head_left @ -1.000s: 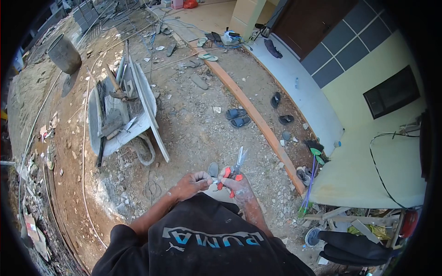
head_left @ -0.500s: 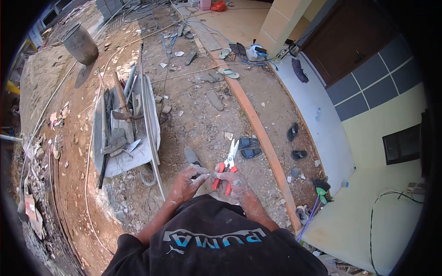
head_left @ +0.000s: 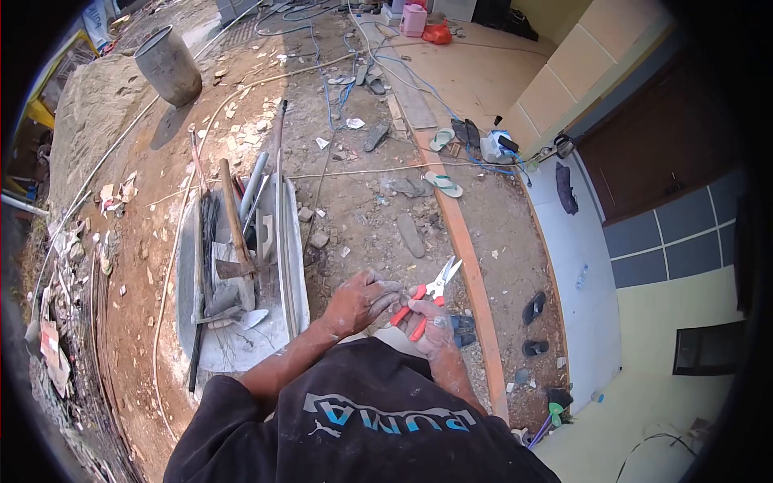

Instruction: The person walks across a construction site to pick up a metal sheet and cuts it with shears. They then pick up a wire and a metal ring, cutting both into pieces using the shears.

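Red-handled scissors (head_left: 439,286) rest in my right hand (head_left: 435,324), with the handles under the palm and fingers and the short metal blades parted, pointing forward and to the right. My left hand (head_left: 364,303) is close beside it, dusted with grey-white powder. Its fingers are bent and pressed together, and the fingertips meet the right thumb area. Whatever may be pinched there is too small to make out. Both hands are in front of my dark shirt, above the gravelly ground.
To the left stands a wheelbarrow (head_left: 299,302) loaded with a pickaxe (head_left: 233,213), a trowel (head_left: 253,319) and rods. An orange beam (head_left: 471,278) runs along the right, with sandals (head_left: 443,185) on it. A drum (head_left: 169,68) stands far left; hoses cross the ground.
The view has tilted up and turned, so the scene sits lower and farther right. The scissors now point more to the right; both hands remain close together.
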`<state>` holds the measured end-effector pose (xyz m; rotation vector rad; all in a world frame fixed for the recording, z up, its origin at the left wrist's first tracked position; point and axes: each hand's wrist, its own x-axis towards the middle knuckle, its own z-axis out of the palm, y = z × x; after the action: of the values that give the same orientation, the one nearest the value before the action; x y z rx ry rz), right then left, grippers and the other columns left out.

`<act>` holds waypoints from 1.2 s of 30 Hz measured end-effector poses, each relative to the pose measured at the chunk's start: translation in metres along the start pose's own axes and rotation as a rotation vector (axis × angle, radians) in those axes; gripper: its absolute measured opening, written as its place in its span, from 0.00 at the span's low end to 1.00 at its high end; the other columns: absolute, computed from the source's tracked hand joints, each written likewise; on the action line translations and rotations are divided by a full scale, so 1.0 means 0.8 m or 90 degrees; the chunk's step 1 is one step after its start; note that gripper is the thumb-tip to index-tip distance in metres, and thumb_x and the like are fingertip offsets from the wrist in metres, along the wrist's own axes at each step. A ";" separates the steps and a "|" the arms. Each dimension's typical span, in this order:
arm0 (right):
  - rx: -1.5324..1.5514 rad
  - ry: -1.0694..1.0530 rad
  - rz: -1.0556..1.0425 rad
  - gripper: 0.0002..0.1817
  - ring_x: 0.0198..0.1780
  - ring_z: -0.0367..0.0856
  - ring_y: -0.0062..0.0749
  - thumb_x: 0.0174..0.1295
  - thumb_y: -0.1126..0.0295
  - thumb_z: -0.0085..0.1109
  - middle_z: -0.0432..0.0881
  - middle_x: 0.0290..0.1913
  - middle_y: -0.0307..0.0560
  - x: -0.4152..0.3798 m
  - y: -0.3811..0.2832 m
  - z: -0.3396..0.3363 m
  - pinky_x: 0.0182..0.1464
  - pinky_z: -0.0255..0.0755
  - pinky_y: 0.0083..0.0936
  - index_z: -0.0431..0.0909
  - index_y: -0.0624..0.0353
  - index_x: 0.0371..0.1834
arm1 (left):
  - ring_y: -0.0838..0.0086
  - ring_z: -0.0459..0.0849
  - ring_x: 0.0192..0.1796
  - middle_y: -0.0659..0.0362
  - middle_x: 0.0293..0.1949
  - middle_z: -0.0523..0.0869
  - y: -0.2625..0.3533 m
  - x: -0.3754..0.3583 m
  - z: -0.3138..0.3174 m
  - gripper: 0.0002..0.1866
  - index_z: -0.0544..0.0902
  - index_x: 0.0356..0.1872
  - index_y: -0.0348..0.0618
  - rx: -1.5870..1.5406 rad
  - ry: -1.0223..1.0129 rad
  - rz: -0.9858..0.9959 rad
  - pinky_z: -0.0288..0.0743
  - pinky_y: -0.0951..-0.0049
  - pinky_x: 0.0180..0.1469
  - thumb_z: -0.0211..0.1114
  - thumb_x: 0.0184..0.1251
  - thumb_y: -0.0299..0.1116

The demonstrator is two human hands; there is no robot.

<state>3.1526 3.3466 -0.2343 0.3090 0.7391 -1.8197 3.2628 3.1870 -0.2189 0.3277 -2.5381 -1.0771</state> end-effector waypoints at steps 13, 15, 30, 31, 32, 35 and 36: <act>-0.070 -0.003 0.148 0.14 0.42 0.81 0.39 0.58 0.79 0.56 0.79 0.39 0.46 0.306 -0.104 0.077 0.48 0.77 0.40 0.73 0.58 0.48 | 0.61 0.81 0.38 0.58 0.35 0.81 -0.198 0.213 -0.048 0.13 0.84 0.46 0.51 0.177 0.064 0.072 0.75 0.63 0.39 0.69 0.58 0.31; -0.113 -0.048 0.185 0.14 0.42 0.81 0.38 0.58 0.79 0.57 0.79 0.39 0.45 0.365 -0.134 0.097 0.48 0.78 0.39 0.73 0.57 0.48 | 0.61 0.81 0.39 0.58 0.37 0.82 -0.229 0.263 -0.060 0.14 0.83 0.47 0.50 0.193 0.079 0.075 0.76 0.63 0.39 0.68 0.58 0.30; -0.326 -0.146 0.233 0.08 0.37 0.81 0.32 0.62 0.72 0.61 0.79 0.34 0.43 0.729 -0.295 0.267 0.44 0.78 0.32 0.74 0.60 0.41 | 0.58 0.83 0.37 0.54 0.33 0.81 -0.447 0.561 -0.123 0.09 0.83 0.42 0.47 0.114 0.165 -0.155 0.77 0.61 0.37 0.67 0.61 0.30; -0.329 -0.150 0.213 0.08 0.36 0.81 0.32 0.61 0.72 0.61 0.79 0.33 0.43 0.755 -0.300 0.274 0.43 0.78 0.32 0.74 0.60 0.40 | 0.61 0.83 0.36 0.54 0.32 0.82 -0.479 0.580 -0.123 0.08 0.83 0.42 0.46 0.092 0.185 -0.155 0.77 0.63 0.36 0.67 0.62 0.30; -0.315 -0.137 0.198 0.07 0.36 0.81 0.32 0.61 0.72 0.61 0.79 0.33 0.43 0.784 -0.305 0.279 0.42 0.78 0.32 0.74 0.60 0.40 | 0.63 0.84 0.35 0.54 0.32 0.83 -0.508 0.597 -0.125 0.08 0.83 0.42 0.45 0.069 0.205 -0.156 0.77 0.64 0.36 0.67 0.62 0.30; -0.325 -0.071 0.133 0.05 0.32 0.80 0.31 0.61 0.71 0.60 0.78 0.30 0.43 0.865 -0.334 0.295 0.34 0.77 0.32 0.74 0.60 0.36 | 0.74 0.83 0.31 0.57 0.30 0.84 -0.565 0.669 -0.163 0.07 0.82 0.40 0.41 -0.221 0.182 -0.440 0.77 0.70 0.36 0.66 0.65 0.31; -0.344 -0.016 0.109 0.06 0.30 0.80 0.31 0.61 0.71 0.60 0.77 0.28 0.43 0.893 -0.348 0.306 0.32 0.77 0.32 0.74 0.60 0.36 | 0.76 0.82 0.30 0.58 0.29 0.84 -0.589 0.699 -0.182 0.07 0.81 0.40 0.39 -0.273 0.179 -0.453 0.76 0.72 0.35 0.66 0.66 0.32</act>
<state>2.6659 2.7135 -0.3372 -0.0077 1.1147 -1.3961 2.8491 2.5781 -0.3353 1.2122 -1.8933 -1.6366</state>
